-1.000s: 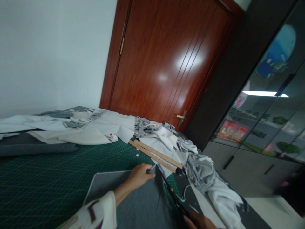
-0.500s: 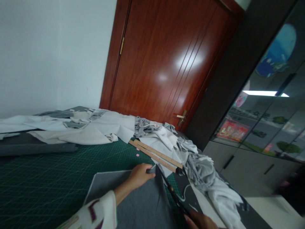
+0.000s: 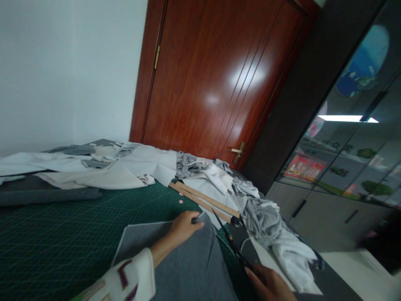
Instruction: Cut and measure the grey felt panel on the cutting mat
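Observation:
A sheet of dark grey fabric (image 3: pixel 188 267) lies on the green cutting mat (image 3: pixel 134 209), close in front of me. My left hand (image 3: pixel 183 228) pinches its far right corner between thumb and fingers and lifts it a little. To the right, my right hand (image 3: pixel 271 282) is closed around the handles of black scissors (image 3: pixel 233 244). Their blades point up and left, apart, just right of the raised corner and clear of the fabric. The lower edge of the fabric runs out of view, and my left forearm covers part of it.
Two wooden rulers (image 3: pixel 206 200) lie beyond the fabric near a small pink disc (image 3: pixel 181 202). Heaped white and grey cloth (image 3: pixel 266 221) lines the right side, and pale cloth (image 3: pixel 103 177) the back left. Behind stand a wooden door (image 3: pixel 213 83) and a cabinet (image 3: pixel 338 150).
The scissors have opened and come away from the fabric edge, with my right hand moving slightly up and right. My left hand still pinches the corner, which now looks more folded over.

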`<action>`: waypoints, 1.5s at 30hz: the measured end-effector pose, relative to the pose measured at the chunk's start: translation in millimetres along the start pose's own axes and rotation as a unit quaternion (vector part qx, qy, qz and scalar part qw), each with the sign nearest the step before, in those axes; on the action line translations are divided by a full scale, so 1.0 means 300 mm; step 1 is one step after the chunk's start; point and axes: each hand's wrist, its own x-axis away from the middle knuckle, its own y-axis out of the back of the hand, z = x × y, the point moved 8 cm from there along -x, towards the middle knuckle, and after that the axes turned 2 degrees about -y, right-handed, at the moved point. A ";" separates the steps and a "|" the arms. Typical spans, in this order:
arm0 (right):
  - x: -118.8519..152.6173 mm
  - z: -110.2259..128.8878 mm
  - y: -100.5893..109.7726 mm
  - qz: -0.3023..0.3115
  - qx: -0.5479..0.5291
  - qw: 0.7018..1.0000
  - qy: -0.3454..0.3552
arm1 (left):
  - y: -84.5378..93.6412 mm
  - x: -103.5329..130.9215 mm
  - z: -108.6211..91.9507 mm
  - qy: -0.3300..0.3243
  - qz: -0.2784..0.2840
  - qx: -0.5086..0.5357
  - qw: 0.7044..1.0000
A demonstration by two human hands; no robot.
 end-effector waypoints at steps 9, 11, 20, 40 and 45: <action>-0.077 0.073 0.182 -0.080 0.070 0.994 -0.008 | 0.063 0.055 -0.121 -0.109 -0.099 -0.034 0.988; -0.120 0.120 0.214 -0.087 0.122 0.989 0.017 | 0.070 0.088 -0.170 -0.145 -0.114 -0.058 0.981; -0.339 0.346 0.210 -0.114 0.263 0.953 0.101 | 0.052 0.244 -0.394 -0.391 -0.161 -0.138 0.896; -0.660 0.309 0.128 -0.100 0.333 0.934 0.081 | 0.027 0.243 -0.391 -0.446 -0.153 -0.214 0.855; -0.593 0.342 0.158 -0.126 0.273 0.950 0.086 | 0.054 0.214 -0.356 -0.422 -0.163 -0.216 0.865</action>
